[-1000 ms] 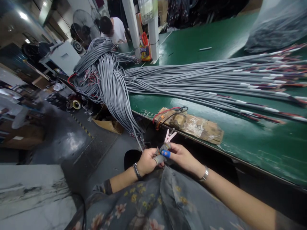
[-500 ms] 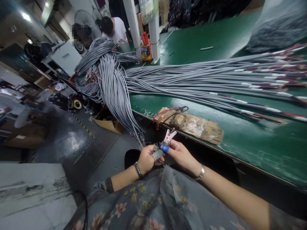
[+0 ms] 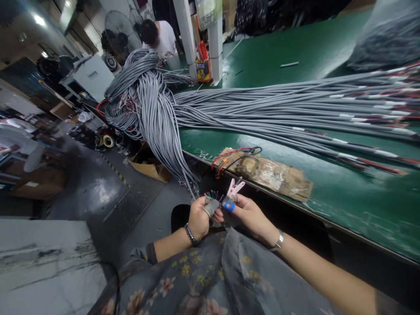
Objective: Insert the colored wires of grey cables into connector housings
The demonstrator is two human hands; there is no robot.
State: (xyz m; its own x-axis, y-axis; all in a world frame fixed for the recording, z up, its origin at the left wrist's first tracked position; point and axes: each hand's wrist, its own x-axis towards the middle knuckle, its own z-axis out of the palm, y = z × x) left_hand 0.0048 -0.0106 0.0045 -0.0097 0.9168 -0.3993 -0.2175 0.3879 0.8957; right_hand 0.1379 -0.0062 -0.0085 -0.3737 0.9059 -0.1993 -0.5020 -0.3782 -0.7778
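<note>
My left hand (image 3: 198, 217) is closed on the end of a grey cable (image 3: 189, 189) that hangs down from the table edge. Thin coloured wires (image 3: 213, 195) fan out of that end above my thumb. My right hand (image 3: 246, 212) is closed on a pink cutting tool (image 3: 235, 188), its tip close to the fanned wires. Grey tape covers my left thumb and blue tape wraps a right fingertip. Both hands meet over my lap, just below the table edge.
A thick bundle of grey cables (image 3: 262, 109) lies across the green table (image 3: 344, 192) and spills over its left end. A worn cardboard pad (image 3: 272, 173) with red and black leads sits at the near edge. A person in white (image 3: 160, 37) works far behind.
The coloured wires at the cable end now spread out in a fan above my left thumb. Both hands stayed together and shifted only slightly.
</note>
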